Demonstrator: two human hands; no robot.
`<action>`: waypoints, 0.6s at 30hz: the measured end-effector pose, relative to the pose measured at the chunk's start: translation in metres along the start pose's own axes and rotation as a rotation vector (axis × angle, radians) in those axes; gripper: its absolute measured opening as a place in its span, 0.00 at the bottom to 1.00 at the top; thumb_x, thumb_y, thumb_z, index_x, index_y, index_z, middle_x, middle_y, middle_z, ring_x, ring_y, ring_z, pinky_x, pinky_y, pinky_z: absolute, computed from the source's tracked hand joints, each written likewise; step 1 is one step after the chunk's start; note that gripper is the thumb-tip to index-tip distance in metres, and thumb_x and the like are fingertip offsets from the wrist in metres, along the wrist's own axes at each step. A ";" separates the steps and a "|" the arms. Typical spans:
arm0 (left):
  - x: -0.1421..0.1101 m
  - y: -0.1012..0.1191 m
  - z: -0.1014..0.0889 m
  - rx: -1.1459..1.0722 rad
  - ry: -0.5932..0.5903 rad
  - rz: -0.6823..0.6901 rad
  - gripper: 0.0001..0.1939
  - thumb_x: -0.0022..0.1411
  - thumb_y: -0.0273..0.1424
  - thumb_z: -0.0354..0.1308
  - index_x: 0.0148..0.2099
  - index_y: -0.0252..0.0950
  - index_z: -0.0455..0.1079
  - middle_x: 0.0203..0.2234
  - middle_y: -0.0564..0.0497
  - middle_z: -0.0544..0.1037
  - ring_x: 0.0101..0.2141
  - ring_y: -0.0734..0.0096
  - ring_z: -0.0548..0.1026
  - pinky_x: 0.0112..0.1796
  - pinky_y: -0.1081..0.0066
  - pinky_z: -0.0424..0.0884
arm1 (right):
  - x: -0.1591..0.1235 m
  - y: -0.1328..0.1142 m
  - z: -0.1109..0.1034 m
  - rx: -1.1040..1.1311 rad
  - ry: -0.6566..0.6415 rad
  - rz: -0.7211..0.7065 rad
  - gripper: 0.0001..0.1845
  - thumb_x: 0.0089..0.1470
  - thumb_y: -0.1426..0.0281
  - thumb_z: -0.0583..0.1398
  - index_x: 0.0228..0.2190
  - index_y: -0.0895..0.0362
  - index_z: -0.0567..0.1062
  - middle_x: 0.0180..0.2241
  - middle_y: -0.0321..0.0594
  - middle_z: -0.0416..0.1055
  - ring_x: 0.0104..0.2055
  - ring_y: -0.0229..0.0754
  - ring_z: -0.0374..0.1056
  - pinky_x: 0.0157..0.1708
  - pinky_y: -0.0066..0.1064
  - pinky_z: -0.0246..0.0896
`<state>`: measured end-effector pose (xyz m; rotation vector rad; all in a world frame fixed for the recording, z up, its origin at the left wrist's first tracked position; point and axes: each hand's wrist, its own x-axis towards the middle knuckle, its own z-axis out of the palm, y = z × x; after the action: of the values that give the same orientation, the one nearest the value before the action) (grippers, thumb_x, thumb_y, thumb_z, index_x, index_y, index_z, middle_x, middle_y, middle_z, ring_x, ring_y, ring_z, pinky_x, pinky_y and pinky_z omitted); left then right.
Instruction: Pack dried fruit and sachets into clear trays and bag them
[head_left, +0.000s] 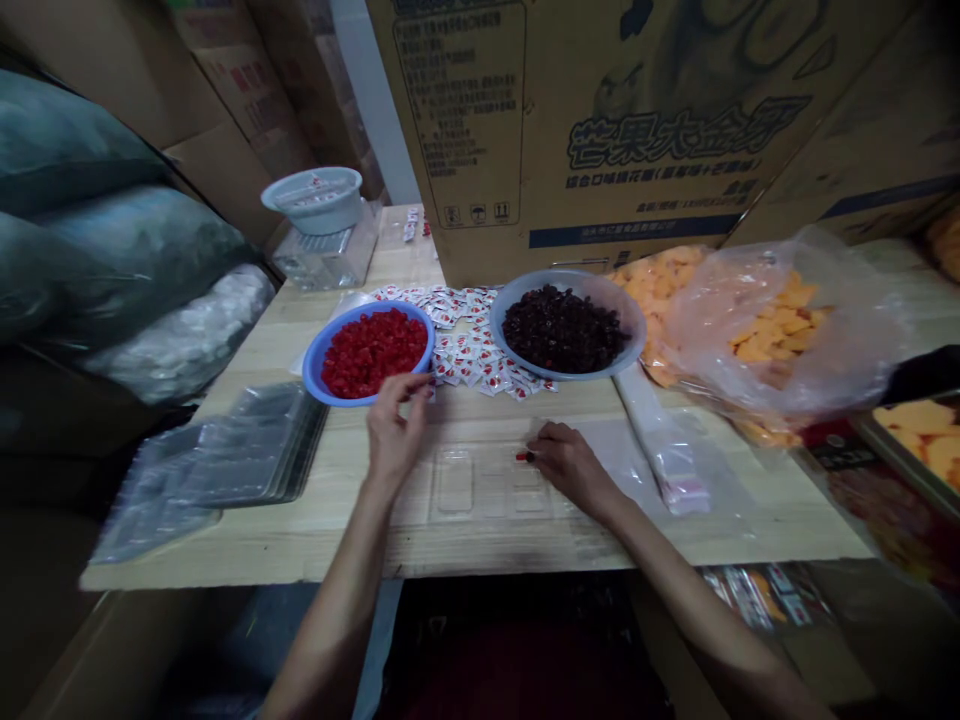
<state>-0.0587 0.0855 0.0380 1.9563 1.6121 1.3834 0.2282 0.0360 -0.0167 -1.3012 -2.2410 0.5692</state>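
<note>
The left hand (396,438) is held raised above the surface, its fingertips (417,382) pinched together. The right hand (570,466) is held low, palm down, its fingers (541,440) curled inward. Both forearms (337,600) are extended forward.

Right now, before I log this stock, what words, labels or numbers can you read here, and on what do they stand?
Cardboard carton, large heading: "芒果大金牙" (best reading).
Same carton, side panel and line under the heading: too small and blurred to read.
White-and-red sachets: print too small to read.
</note>
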 end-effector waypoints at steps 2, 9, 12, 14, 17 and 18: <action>0.030 -0.028 -0.021 0.174 0.079 -0.033 0.13 0.65 0.35 0.55 0.49 0.38 0.73 0.45 0.45 0.76 0.46 0.61 0.74 0.50 0.63 0.69 | -0.003 0.000 -0.010 0.012 0.023 0.003 0.13 0.54 0.81 0.59 0.37 0.56 0.80 0.38 0.45 0.73 0.41 0.46 0.68 0.42 0.37 0.62; 0.112 -0.115 -0.044 0.587 -0.514 -0.362 0.09 0.45 0.36 0.66 0.30 0.38 0.75 0.28 0.47 0.80 0.34 0.57 0.78 0.39 0.66 0.72 | 0.006 0.013 -0.074 0.015 0.334 0.052 0.12 0.60 0.74 0.55 0.38 0.56 0.79 0.37 0.44 0.74 0.42 0.48 0.69 0.44 0.39 0.63; 0.116 -0.118 -0.035 0.558 -0.595 -0.345 0.06 0.41 0.34 0.67 0.23 0.40 0.73 0.22 0.51 0.79 0.28 0.62 0.77 0.32 0.71 0.71 | 0.033 0.038 -0.100 -0.122 0.433 0.155 0.11 0.59 0.73 0.56 0.39 0.58 0.78 0.39 0.45 0.76 0.43 0.47 0.70 0.46 0.37 0.63; 0.113 -0.117 -0.031 0.553 -0.609 -0.343 0.05 0.40 0.32 0.66 0.24 0.41 0.74 0.24 0.51 0.80 0.29 0.63 0.78 0.31 0.72 0.70 | 0.059 0.058 -0.110 -0.242 0.344 0.277 0.12 0.58 0.73 0.57 0.41 0.60 0.78 0.41 0.46 0.77 0.44 0.46 0.71 0.46 0.36 0.63; 0.107 -0.117 -0.028 0.579 -0.571 -0.366 0.06 0.39 0.29 0.65 0.26 0.41 0.75 0.24 0.49 0.81 0.30 0.59 0.78 0.31 0.70 0.70 | 0.099 0.082 -0.107 -0.337 0.163 0.379 0.12 0.55 0.76 0.59 0.40 0.59 0.79 0.41 0.44 0.78 0.44 0.46 0.71 0.46 0.33 0.63; 0.105 -0.118 -0.027 0.591 -0.548 -0.374 0.06 0.40 0.28 0.65 0.26 0.40 0.76 0.25 0.48 0.81 0.31 0.57 0.78 0.32 0.69 0.71 | 0.111 0.087 -0.102 -0.344 0.135 0.384 0.11 0.53 0.76 0.60 0.39 0.58 0.80 0.41 0.44 0.78 0.44 0.46 0.71 0.46 0.33 0.62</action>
<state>-0.1604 0.2086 0.0222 1.9165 2.0732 0.1996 0.3003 0.1854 0.0366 -1.9051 -2.0475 0.2144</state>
